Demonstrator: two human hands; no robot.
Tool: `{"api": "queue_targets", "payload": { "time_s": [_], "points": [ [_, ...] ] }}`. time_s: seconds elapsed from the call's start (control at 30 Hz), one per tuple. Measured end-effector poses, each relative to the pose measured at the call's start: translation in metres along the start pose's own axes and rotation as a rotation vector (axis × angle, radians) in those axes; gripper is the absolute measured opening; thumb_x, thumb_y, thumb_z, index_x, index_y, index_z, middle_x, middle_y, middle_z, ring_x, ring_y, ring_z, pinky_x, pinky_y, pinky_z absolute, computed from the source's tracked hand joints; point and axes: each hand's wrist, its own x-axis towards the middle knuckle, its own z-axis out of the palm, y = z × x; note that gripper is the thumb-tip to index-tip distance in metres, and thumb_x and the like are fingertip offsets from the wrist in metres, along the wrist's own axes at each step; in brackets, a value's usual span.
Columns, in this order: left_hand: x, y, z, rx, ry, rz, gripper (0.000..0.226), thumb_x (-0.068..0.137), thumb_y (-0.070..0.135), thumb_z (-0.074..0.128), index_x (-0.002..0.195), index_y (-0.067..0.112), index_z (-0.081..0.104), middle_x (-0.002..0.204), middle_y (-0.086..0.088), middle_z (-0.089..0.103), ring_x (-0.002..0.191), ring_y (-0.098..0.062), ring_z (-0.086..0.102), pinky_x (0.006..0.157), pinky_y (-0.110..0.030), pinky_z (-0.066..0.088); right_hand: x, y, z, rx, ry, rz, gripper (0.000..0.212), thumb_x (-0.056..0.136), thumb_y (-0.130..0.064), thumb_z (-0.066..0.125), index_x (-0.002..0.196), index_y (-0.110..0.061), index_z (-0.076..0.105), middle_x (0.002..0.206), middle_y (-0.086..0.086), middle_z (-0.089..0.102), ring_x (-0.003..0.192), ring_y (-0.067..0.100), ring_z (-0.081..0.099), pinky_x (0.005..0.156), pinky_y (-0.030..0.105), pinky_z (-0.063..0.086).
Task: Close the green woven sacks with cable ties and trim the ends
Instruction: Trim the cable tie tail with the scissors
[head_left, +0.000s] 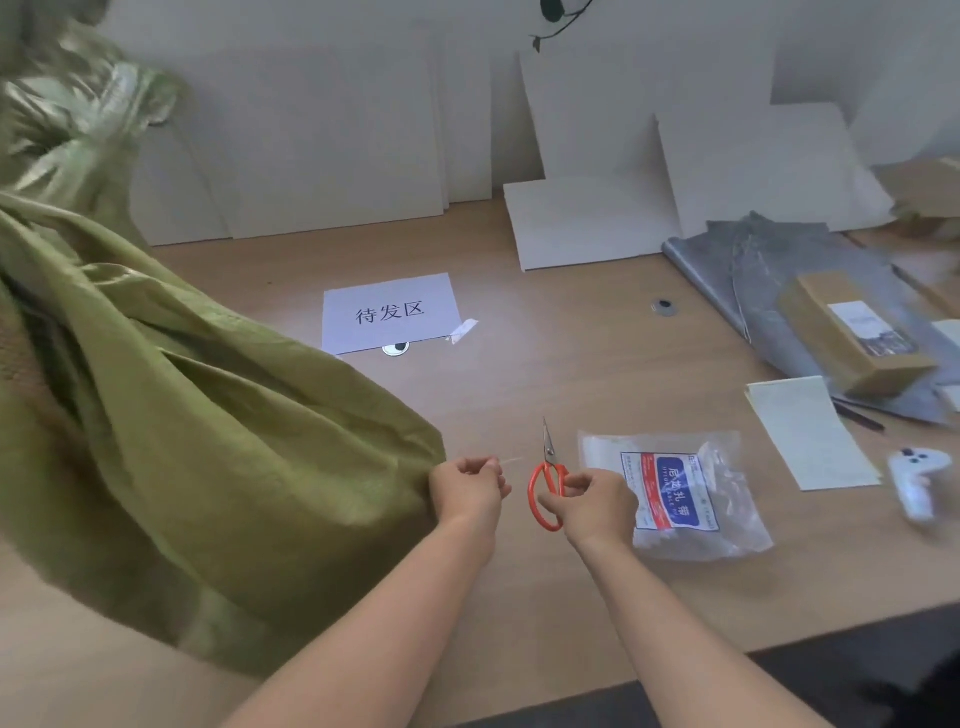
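A large green woven sack (197, 441) lies across the left of the wooden table, its gathered neck pointing right. My left hand (470, 486) pinches the neck where a thin white cable tie (511, 461) sticks out to the right. My right hand (592, 501) grips the orange handles of a pair of scissors (548, 480), blades pointing up and away, just right of the tie's free end. A clear plastic bag of cable ties (675, 493) with a blue and red label lies right of my right hand.
A paper sign (389, 312) with printed characters lies mid-table. White boards (587, 223) lean on the back wall. At right are grey mailer bags (769, 291), a brown carton (857, 332), a yellowish sheet (810, 431) and a white controller (917, 480). The table edge runs lower right.
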Motion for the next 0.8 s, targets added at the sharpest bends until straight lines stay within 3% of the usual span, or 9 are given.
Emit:
{"api": "queue_targets", "payload": {
  "time_s": [0.27,0.4,0.57,0.7,0.8],
  "points": [
    [0.027,-0.065,0.015,0.116,0.12,-0.166,0.029,0.097,-0.007,0.057,0.076,0.009,0.066,0.074,-0.011,0.068,0.061,-0.021,0.063,0.08,-0.036,0.06,0.009,0.055,0.017,-0.081,-0.081,0.058,0.029,0.073,-0.018,0.093,0.093,-0.018,0.073,0.083,-0.003,0.075,0.088,0.018,0.071,0.07,0.025,0.04],
    [0.026,-0.078,0.014,0.327,0.029,-0.162,0.025,0.094,0.003,0.058,0.086,0.02,0.074,0.1,-0.007,0.077,0.091,-0.025,0.071,0.086,-0.032,0.059,0.011,0.067,0.021,-0.128,-0.103,0.048,0.03,0.073,-0.021,0.093,0.095,-0.016,0.073,0.085,-0.001,0.077,0.083,0.016,0.068,0.069,0.025,0.039],
    [0.015,-0.069,0.011,0.505,-0.109,-0.138,0.029,0.094,0.002,0.056,0.088,0.023,0.075,0.107,-0.002,0.074,0.106,-0.023,0.07,0.1,-0.035,0.057,0.013,0.071,0.022,-0.16,-0.125,0.041,0.031,0.073,-0.021,0.093,0.091,-0.019,0.069,0.081,-0.003,0.071,0.087,0.02,0.07,0.071,0.026,0.042],
    [0.007,-0.062,0.011,0.523,-0.174,-0.126,0.029,0.096,0.004,0.057,0.116,0.018,0.074,0.107,0.003,0.066,0.104,-0.015,0.059,0.088,-0.021,0.044,0.013,0.072,0.025,-0.211,-0.159,0.03,0.031,0.078,-0.019,0.09,0.102,-0.014,0.072,0.093,0.002,0.074,0.098,0.022,0.07,0.074,0.024,0.04],
    [-0.002,-0.05,0.011,0.502,-0.221,-0.116,0.023,0.099,0.014,0.059,0.115,0.019,0.075,0.098,0.003,0.066,0.098,-0.017,0.057,0.083,-0.024,0.042,0.01,0.066,0.026,-0.22,-0.137,0.027,0.024,0.088,-0.025,0.081,0.107,-0.01,0.075,0.105,0.008,0.077,0.108,0.028,0.07,0.084,0.029,0.047]
  ]
}}
